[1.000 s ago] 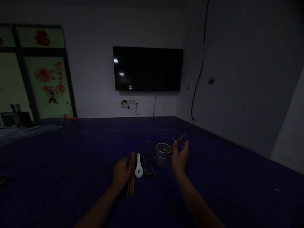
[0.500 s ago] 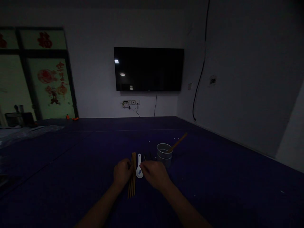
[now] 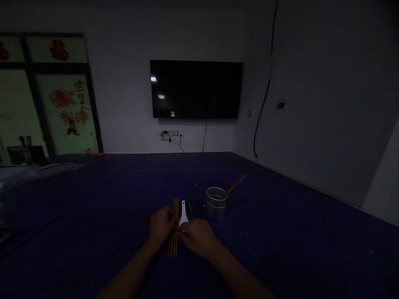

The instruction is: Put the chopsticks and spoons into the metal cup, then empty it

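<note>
Several wooden chopsticks (image 3: 173, 247) lie side by side on the dark blue surface, pointing away from me. My left hand (image 3: 162, 224) is closed at their left side, its curled fingers on them. From the right, my right hand (image 3: 199, 236) reaches over with fingertips pinched at the rightmost chopstick. Beneath that hand lies a white soup spoon (image 3: 183, 214), its bowl mostly covered. Two dark metal utensils (image 3: 191, 209) beside it show only their handles. A metal cup (image 3: 215, 209) stands upright to the right, with a chopstick (image 3: 235, 185) leaning in it.
The blue surface (image 3: 124, 199) stretches to the far wall, where a television (image 3: 196, 89) hangs. Clear plastic sheeting (image 3: 59, 169) lies at the far left. Small orange items (image 3: 99, 154) sit near the glass door (image 3: 67, 112). A black cable (image 3: 263, 106) hangs along the right wall.
My right hand let go of the chopstick in the cup and moved left across the spoons to the chopsticks. The left hand stays at the chopsticks.
</note>
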The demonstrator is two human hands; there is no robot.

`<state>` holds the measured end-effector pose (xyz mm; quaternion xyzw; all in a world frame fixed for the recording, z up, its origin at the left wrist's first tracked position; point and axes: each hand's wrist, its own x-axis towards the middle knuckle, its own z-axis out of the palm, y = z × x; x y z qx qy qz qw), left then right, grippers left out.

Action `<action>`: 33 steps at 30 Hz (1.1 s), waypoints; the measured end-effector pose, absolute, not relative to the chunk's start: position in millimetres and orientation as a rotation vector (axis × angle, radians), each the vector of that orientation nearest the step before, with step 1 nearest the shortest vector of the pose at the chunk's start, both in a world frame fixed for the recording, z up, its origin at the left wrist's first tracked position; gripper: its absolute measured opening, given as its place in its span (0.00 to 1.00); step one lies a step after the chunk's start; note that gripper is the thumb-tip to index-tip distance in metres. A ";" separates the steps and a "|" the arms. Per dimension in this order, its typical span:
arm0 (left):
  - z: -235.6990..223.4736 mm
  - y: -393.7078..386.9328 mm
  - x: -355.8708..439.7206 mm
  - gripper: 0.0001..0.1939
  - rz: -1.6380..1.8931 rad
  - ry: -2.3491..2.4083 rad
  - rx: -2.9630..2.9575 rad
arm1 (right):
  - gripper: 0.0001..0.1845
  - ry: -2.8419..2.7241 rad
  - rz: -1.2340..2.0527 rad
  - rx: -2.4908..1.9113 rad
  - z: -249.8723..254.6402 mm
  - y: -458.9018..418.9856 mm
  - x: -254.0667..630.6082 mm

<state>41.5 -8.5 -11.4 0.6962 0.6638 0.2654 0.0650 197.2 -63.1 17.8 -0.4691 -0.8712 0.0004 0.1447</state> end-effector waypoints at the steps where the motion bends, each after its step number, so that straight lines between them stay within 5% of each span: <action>1: -11.0 -8.9 41.7 0.06 0.798 2.001 2.101 | 0.17 -2.522 0.003 -1.346 17.2 -63.4 197.0; 21: -2.9 -12.6 41.4 0.07 0.659 2.116 2.143 | 0.15 -2.670 0.021 -1.273 11.3 -62.4 195.8; 33: -1.3 -16.5 40.3 0.20 0.408 2.258 2.264 | 0.16 -2.659 0.031 -1.288 6.5 -58.5 198.2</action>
